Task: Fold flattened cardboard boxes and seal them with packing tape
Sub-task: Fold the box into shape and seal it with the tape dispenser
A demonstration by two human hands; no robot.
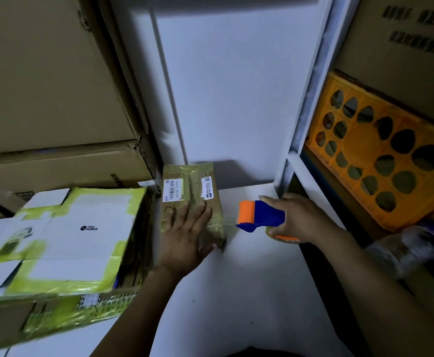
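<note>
A small brown cardboard box (188,186) with white labels and glossy tape on top stands on the white table (249,292) against the back wall. My left hand (187,235) lies flat on the box's near end, fingers spread and straight. Just to the right of the box, my right hand (301,217) grips a blue and orange tape dispenser (258,215), its orange roller end facing the box's right side. A thin strip of clear tape seems to run from the dispenser to the box.
A pile of flattened white cartons with yellow-green tape (76,240) lies on a box at the left. Big brown cartons (45,86) are stacked behind it. On the right, a shelf frame (288,163) holds an orange plastic crate (380,153) and a wrapped bundle (411,248).
</note>
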